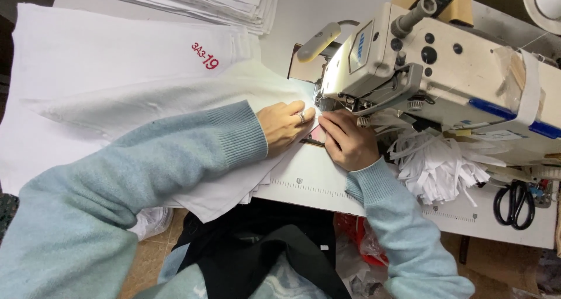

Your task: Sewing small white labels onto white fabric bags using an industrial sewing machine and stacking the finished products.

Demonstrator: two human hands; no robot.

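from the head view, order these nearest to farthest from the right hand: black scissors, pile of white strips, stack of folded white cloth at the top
Measured from the right hand, by the needle of the sewing machine:
1. Pile of white strips: just to its right, under the machine's arm.
2. Black scissors: farther right, near the table's edge.
3. Stack of folded white cloth: at the top left, across the table.
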